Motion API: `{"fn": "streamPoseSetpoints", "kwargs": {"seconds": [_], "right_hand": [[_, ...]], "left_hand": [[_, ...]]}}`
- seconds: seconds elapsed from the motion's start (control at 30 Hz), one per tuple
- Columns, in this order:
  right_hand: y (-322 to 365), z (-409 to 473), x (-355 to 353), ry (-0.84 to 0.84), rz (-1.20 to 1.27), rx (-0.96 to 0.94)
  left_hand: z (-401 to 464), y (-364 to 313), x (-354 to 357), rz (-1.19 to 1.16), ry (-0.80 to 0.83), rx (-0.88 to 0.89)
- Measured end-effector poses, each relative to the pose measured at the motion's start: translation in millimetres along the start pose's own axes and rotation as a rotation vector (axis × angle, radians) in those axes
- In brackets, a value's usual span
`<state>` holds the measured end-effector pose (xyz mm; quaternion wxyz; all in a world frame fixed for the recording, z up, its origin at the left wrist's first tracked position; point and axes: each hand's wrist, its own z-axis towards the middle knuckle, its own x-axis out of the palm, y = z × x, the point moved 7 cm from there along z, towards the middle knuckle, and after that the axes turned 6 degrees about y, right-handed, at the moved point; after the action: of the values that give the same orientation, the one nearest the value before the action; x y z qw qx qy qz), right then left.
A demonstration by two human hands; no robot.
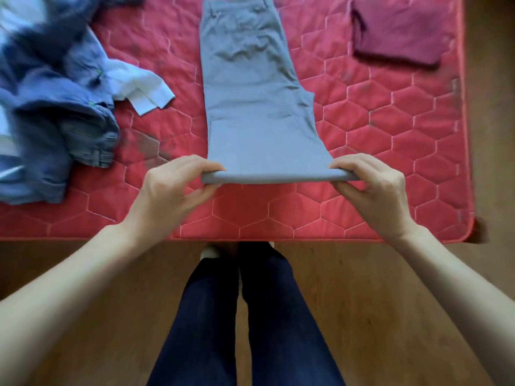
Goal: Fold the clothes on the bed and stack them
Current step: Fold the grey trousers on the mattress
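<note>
On the bed, covered by a red quilted mattress, grey trousers lie lengthwise in the middle, waistband at 12 o'clock and a folded edge at 6 o'clock. Both hands hold that near fold: the left hand pinches its left corner between thumb and curled fingers, and the right hand pinches the right corner the same way, lifting the edge slightly off the mattress. At 10 o'clock lies a loose heap of blue and white clothes. At 1 o'clock, well apart from the trousers, sits a folded maroon garment.
</note>
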<state>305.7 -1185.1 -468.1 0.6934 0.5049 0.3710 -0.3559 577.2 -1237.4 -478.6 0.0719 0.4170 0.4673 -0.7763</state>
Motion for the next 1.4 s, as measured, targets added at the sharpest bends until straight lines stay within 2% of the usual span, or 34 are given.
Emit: {"fn": "streamPoseSetpoints", "kwargs": {"seconds": [0.2,0.3,0.43,0.7,0.87,1.0,1.1,1.27,1.4], "right_hand": [[13,7,-31,0.093,0.137,0.027],[-1,25,-22,0.183,0.187,0.086],[-34,70,3,0.238,0.256,0.161],[-124,206,80,0.182,0.573,0.37],[-183,282,173,0.191,0.486,0.488],[-216,302,240,0.233,0.392,0.595],[-223,305,252,0.159,0.396,0.621],[-215,325,235,0.041,0.414,0.549],[-216,355,245,0.091,0.337,0.551]], "left_hand": [[-1,-15,-32,-0.118,-0.007,-0.087],[9,-5,-23,-0.18,0.025,-0.204],[37,31,-8,-0.316,0.009,-0.417],[138,155,10,-0.559,-0.21,-0.677],[197,264,58,-0.552,-0.238,-0.772],[211,328,99,-0.508,-0.242,-0.89],[214,346,106,-0.469,-0.25,-0.891],[225,358,89,-0.52,-0.269,-0.828],[247,374,83,-0.47,-0.258,-0.844]]}}
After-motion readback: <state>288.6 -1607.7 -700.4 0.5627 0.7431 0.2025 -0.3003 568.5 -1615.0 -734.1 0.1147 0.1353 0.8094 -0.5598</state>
